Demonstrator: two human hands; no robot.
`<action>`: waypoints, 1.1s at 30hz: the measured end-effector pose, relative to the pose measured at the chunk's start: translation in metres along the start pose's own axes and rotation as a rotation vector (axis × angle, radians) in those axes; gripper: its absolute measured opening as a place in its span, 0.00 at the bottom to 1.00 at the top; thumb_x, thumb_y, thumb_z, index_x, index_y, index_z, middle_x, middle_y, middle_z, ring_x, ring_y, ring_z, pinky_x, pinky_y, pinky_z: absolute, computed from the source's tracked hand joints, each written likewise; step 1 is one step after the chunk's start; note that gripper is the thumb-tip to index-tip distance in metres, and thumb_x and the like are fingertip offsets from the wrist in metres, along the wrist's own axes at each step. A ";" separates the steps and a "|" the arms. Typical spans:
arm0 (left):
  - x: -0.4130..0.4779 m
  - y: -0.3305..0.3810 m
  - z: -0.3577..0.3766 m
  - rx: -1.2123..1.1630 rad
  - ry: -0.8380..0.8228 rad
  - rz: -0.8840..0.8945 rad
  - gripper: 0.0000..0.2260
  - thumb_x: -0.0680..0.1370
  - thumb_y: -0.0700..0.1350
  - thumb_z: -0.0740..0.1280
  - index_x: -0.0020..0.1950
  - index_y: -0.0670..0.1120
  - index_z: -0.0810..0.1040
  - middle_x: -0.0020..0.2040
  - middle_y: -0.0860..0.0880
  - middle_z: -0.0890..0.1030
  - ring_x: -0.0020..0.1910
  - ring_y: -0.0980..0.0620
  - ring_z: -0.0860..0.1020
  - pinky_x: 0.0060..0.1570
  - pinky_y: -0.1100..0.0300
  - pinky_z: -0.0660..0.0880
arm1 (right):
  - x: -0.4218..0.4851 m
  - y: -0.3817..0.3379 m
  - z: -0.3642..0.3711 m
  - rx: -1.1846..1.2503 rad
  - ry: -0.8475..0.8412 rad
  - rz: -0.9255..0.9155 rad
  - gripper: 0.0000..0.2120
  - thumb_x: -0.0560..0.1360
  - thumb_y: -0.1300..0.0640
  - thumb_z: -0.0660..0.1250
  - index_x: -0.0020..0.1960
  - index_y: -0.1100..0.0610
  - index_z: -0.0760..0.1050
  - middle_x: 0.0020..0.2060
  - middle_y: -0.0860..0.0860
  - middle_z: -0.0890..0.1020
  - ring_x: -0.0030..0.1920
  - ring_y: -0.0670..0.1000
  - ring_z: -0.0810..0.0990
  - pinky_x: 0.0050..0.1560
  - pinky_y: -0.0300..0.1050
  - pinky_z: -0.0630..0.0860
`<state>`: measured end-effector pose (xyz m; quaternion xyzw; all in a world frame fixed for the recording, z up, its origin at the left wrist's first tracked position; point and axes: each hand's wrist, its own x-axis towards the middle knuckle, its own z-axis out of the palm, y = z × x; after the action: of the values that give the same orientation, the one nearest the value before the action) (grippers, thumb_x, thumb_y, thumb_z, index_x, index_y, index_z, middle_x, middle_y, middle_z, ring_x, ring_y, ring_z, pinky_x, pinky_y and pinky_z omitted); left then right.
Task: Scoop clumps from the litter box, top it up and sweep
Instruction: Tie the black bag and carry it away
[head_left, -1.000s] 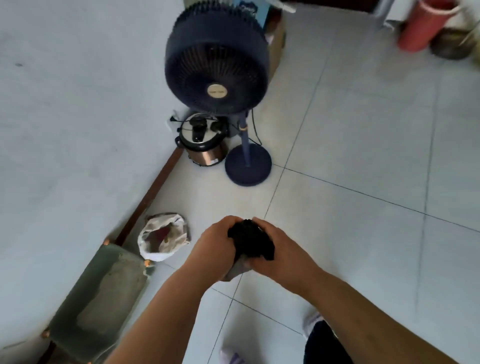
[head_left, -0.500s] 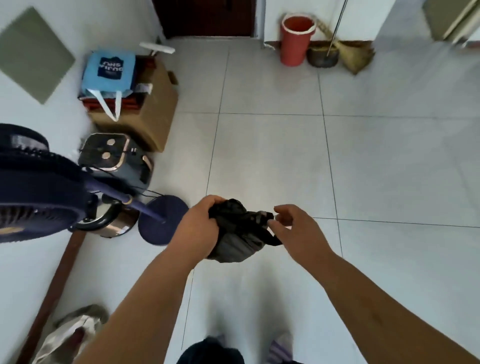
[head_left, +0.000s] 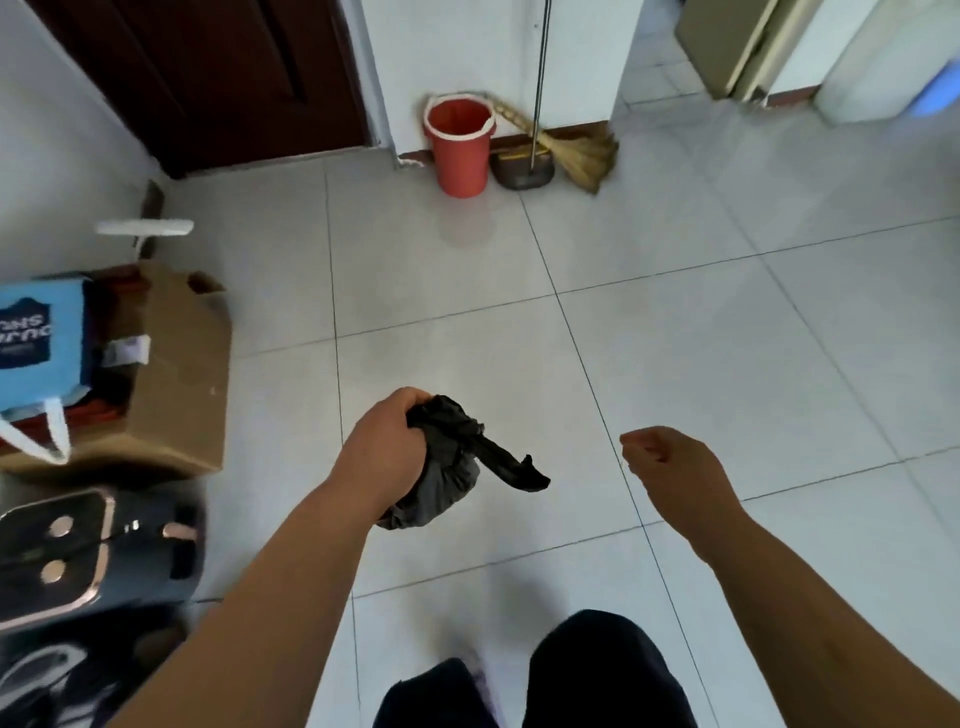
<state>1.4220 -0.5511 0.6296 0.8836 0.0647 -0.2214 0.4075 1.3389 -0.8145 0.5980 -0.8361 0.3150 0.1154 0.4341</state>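
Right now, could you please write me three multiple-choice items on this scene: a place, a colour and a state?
1. Where does the red bucket stand? A) by the far wall, beside the broom B) at the person's feet C) mid-floor
2. What colour is the bag that the left hand grips? A) white B) black C) blue
3. What is the right hand doing? A) gripping the broom B) holding nothing, fingers curled C) pinching the bag
Answers: 1 A, it stands against the wall next to the broom; 2 B, the bag is black; 3 B, it hangs apart from the bag, empty.
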 end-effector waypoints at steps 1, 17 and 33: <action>0.031 0.014 -0.006 0.011 -0.001 -0.006 0.17 0.78 0.35 0.57 0.55 0.56 0.75 0.47 0.58 0.77 0.49 0.51 0.77 0.52 0.56 0.72 | 0.023 -0.012 -0.008 0.020 0.014 0.021 0.10 0.76 0.53 0.63 0.53 0.50 0.80 0.44 0.48 0.83 0.44 0.49 0.80 0.45 0.44 0.75; 0.404 0.212 -0.077 -0.050 0.073 -0.014 0.16 0.79 0.36 0.58 0.59 0.53 0.77 0.52 0.53 0.81 0.51 0.50 0.79 0.53 0.50 0.79 | 0.400 -0.242 -0.077 0.066 -0.083 -0.021 0.06 0.76 0.56 0.64 0.48 0.54 0.80 0.40 0.48 0.85 0.45 0.49 0.83 0.55 0.55 0.78; 0.768 0.381 -0.128 0.107 0.051 0.018 0.20 0.79 0.33 0.56 0.65 0.50 0.75 0.55 0.49 0.78 0.55 0.46 0.76 0.59 0.49 0.76 | 0.727 -0.434 -0.085 0.083 -0.095 -0.035 0.06 0.76 0.56 0.64 0.49 0.51 0.80 0.41 0.45 0.85 0.45 0.47 0.82 0.53 0.47 0.77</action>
<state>2.2639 -0.7573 0.6245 0.9100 0.0549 -0.1982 0.3600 2.1672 -1.0083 0.5930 -0.8163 0.2839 0.1342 0.4849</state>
